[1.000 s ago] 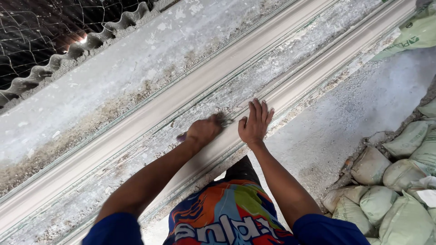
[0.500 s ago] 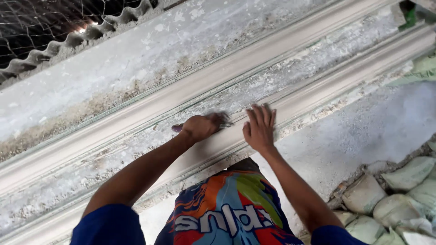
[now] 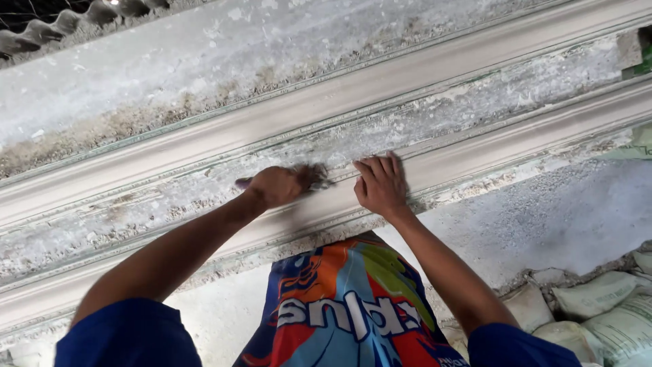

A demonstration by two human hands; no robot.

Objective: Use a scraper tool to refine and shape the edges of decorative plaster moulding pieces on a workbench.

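— Head view: what do we see in our hands?
— Our left hand [image 3: 275, 185] clenches a blurred brush [image 3: 314, 178] on the near moulding [image 3: 489, 151]; our right hand [image 3: 382, 185] lies flat, fingers released, just beside it.

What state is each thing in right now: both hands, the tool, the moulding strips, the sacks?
left hand: closed around a brush, blurred.
brush: gripped, bristle end on the near moulding, handle tip poking out behind the fist.
right hand: open, fingers spread flat on the near moulding.
near moulding: lying flat, dusty white.
far moulding: lying flat, untouched.
sacks: filled, piled on the ground.
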